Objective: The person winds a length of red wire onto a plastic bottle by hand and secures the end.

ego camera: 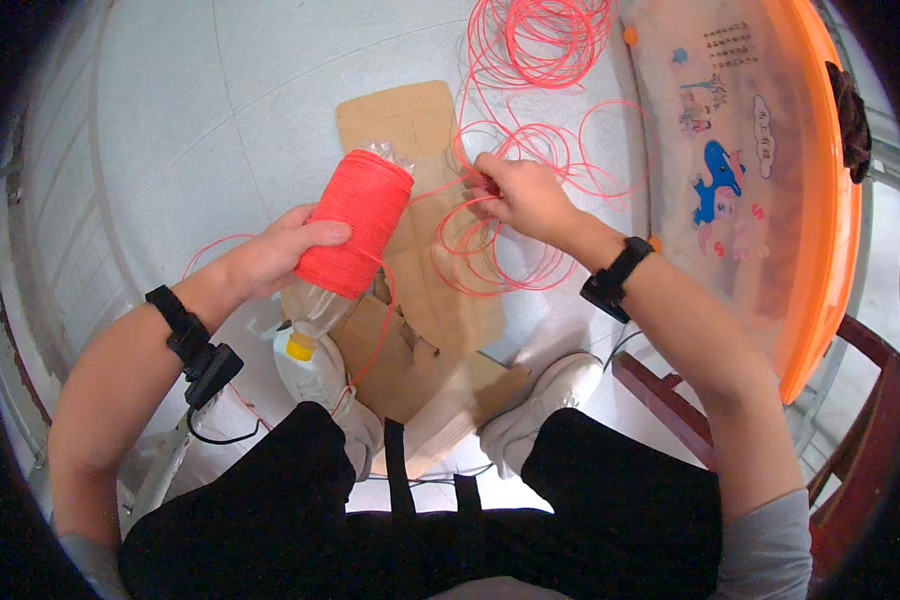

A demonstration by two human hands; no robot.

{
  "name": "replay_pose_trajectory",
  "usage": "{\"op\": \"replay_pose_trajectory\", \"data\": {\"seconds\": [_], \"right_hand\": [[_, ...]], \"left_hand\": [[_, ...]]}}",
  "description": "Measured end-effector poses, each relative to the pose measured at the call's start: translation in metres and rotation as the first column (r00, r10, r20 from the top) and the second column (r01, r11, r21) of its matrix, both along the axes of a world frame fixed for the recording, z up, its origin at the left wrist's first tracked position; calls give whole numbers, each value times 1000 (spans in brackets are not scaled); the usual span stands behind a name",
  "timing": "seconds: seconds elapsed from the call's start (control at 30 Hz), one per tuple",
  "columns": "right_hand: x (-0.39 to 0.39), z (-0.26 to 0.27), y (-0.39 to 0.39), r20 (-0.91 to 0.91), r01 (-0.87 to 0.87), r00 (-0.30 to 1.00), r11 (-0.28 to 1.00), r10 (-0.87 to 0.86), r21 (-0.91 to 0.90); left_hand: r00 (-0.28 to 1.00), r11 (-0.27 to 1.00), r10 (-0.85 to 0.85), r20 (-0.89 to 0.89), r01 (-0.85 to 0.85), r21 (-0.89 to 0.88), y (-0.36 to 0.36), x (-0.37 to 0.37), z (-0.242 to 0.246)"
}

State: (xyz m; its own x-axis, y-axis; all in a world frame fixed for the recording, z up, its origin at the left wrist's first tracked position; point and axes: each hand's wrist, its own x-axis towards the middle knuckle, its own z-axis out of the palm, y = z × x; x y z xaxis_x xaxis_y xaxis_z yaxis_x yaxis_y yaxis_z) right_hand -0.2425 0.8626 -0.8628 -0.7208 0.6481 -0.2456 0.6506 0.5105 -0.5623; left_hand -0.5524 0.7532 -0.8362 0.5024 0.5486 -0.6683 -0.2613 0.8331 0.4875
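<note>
My left hand grips a clear plastic bottle wound thickly with red cord. The bottle tilts, its yellow cap pointing down toward my left shoe. From the winding a strand of cord runs across to my right hand, whose fingers are closed on the cord. Loose loops of red cord hang or lie below and beyond that hand; which of them touch the floor I cannot tell. Another strand drops from the bottle's near side toward my left shoe.
A larger coil of red cord lies on the pale floor ahead. Flattened cardboard is spread between my white shoes. At right stands a translucent storage box with an orange lid, near a dark red wooden frame.
</note>
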Motion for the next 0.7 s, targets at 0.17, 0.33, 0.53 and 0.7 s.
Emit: {"op": "replay_pose_trajectory", "data": {"seconds": [0.17,0.33,0.53,0.7], "right_hand": [[-1,37,7,-302,15,950,980,-75,-198],[3,69,-4,-347,41,929,966,-131,-256],[8,72,-15,-307,-83,945,991,112,104],[2,75,-21,-244,-83,964,990,109,115]], "left_hand": [[999,999,19,-47,-20,-31,1,1,6],[999,997,49,8,-49,67,10,8,12],[996,989,80,35,-84,119,23,19,26],[990,991,77,120,-89,97,21,25,31]]}}
